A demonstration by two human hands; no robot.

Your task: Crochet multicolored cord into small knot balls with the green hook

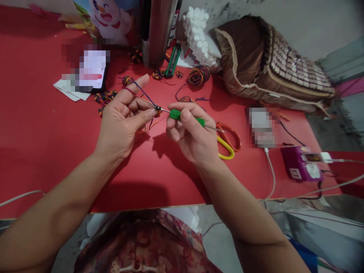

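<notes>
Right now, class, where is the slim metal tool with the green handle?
In the head view, the green-handled metal tool is near the centre, in the right hand, one end at the dark yarn pinched by the left hand.

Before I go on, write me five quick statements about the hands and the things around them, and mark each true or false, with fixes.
1. The right hand holds the green-handled crochet hook. True.
2. The left hand holds nothing. False: it pinches a small yarn piece where the hook's metal shaft meets it.
3. A dark blue strand runs from the yarn piece up to the left hand's fingers. True.
4. The green utility knife lies beside the purple power socket. False: it lies by the base of the metal flask.
5. The multicoloured yarn ball lies on the red table, beyond the right hand. True.
</notes>
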